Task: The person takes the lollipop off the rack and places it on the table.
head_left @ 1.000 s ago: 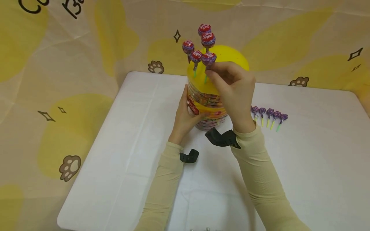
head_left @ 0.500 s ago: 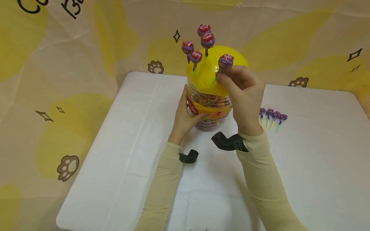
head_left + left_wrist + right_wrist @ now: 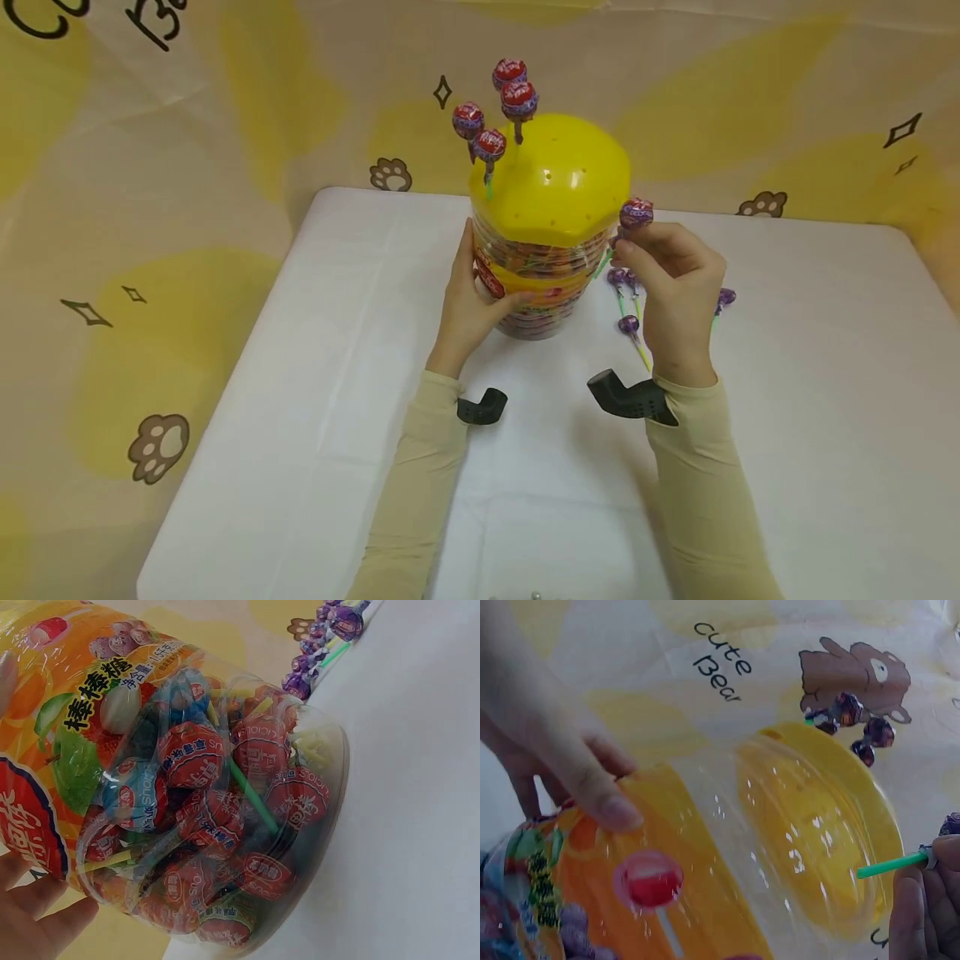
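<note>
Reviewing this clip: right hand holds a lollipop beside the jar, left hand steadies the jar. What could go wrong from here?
1. The right hand pinches the lollipop only by its thin green stick, so it could slip or twist loose.
2. That hand hangs just above the loose lollipops on the table; lowering it might scatter them.
3. The jar is tall and held by the left hand on one side only; a knock on the yellow lid could tip it.

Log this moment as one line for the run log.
left hand: holds lollipop jar | right hand: pinches lollipop beside yellow lid | lid: four lollipops standing | table: loose lollipops
</note>
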Action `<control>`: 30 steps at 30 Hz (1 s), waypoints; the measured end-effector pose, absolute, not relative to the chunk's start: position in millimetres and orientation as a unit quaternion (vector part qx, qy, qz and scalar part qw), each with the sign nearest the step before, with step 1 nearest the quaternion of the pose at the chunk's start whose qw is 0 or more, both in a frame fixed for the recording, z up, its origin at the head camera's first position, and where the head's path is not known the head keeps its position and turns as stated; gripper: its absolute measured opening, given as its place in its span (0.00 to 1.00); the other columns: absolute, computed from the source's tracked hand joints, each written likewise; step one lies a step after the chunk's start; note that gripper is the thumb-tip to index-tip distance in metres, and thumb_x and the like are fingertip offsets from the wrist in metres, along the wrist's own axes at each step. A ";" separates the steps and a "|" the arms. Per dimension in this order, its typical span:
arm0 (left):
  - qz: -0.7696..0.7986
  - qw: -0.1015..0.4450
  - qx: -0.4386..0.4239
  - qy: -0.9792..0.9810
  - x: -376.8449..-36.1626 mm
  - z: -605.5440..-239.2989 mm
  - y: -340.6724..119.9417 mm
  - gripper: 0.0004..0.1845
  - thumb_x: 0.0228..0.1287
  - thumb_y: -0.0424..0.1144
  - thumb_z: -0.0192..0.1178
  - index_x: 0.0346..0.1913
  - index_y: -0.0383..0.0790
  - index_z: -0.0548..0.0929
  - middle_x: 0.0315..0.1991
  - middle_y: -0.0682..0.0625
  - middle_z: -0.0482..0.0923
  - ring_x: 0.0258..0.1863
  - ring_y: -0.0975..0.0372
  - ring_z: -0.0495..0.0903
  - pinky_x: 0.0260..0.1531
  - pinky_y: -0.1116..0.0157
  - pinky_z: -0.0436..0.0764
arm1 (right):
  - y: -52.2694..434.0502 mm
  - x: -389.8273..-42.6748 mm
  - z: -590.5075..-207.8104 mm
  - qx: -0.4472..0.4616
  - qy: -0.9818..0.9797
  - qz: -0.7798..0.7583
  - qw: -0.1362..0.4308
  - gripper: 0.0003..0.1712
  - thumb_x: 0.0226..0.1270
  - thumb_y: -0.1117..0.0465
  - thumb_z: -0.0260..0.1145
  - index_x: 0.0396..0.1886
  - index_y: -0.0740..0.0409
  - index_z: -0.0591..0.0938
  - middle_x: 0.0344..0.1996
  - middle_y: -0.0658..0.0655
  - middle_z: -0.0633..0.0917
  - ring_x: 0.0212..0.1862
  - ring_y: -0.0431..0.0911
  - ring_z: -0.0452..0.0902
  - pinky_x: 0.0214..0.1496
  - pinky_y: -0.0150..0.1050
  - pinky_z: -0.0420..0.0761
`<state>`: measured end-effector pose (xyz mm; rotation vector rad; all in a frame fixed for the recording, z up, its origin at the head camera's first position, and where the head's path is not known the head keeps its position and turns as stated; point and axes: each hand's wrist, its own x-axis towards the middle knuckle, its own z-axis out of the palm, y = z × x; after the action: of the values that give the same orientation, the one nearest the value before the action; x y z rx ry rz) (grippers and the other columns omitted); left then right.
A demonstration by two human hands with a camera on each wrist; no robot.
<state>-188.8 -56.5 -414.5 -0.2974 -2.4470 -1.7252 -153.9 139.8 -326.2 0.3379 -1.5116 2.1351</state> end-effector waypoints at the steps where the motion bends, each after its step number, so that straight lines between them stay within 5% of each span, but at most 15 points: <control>1: -0.572 0.067 -0.100 -0.811 -188.5 -414.8 -57.0 0.58 0.51 0.47 0.71 0.76 0.51 0.39 0.75 0.51 0.45 0.71 0.59 0.50 0.68 0.57 0.59 | 144.2 -153.1 -329.0 0.116 -0.558 0.783 0.248 0.04 0.54 0.79 0.64 0.29 0.73 0.84 0.27 0.60 0.85 0.28 0.49 0.80 0.37 0.35 0.83; 6: -0.573 0.068 -0.104 -0.810 -188.1 -414.9 -57.7 0.58 0.52 0.45 0.71 0.76 0.50 0.39 0.75 0.49 0.45 0.72 0.57 0.50 0.68 0.56 0.58 | 169.9 -148.1 -341.8 0.068 -0.591 0.772 0.224 0.03 0.55 0.79 0.65 0.28 0.73 0.84 0.25 0.59 0.85 0.26 0.47 0.80 0.35 0.34 0.83; 18: -0.574 0.064 -0.103 -0.810 -188.7 -413.9 -57.3 0.58 0.51 0.46 0.71 0.76 0.50 0.38 0.75 0.49 0.44 0.72 0.57 0.49 0.68 0.55 0.58 | 234.4 -144.1 -373.6 -0.036 -0.754 0.653 0.055 0.03 0.57 0.73 0.67 0.30 0.65 0.86 0.26 0.48 0.85 0.27 0.40 0.82 0.35 0.26 0.82; 24: -0.580 0.060 -0.102 -0.806 -188.9 -414.1 -56.9 0.57 0.53 0.46 0.70 0.76 0.50 0.39 0.75 0.49 0.45 0.72 0.58 0.49 0.69 0.55 0.57 | 250.9 -150.7 -394.2 -0.059 -0.834 0.549 -0.021 0.13 0.63 0.69 0.63 0.41 0.78 0.80 0.27 0.40 0.82 0.29 0.33 0.81 0.36 0.25 0.81; 30: -0.575 0.063 -0.101 -0.809 -189.2 -414.0 -56.5 0.57 0.53 0.45 0.71 0.76 0.50 0.39 0.75 0.50 0.45 0.72 0.58 0.49 0.68 0.55 0.58 | 258.9 -155.6 -410.0 -0.077 -0.868 0.477 -0.113 0.19 0.65 0.65 0.62 0.46 0.80 0.77 0.30 0.47 0.84 0.30 0.31 0.79 0.37 0.23 0.78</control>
<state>-189.2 -56.5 -414.0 -0.3055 -2.4449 -1.7389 -155.6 258.9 -410.0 -0.2603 -2.9435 1.6164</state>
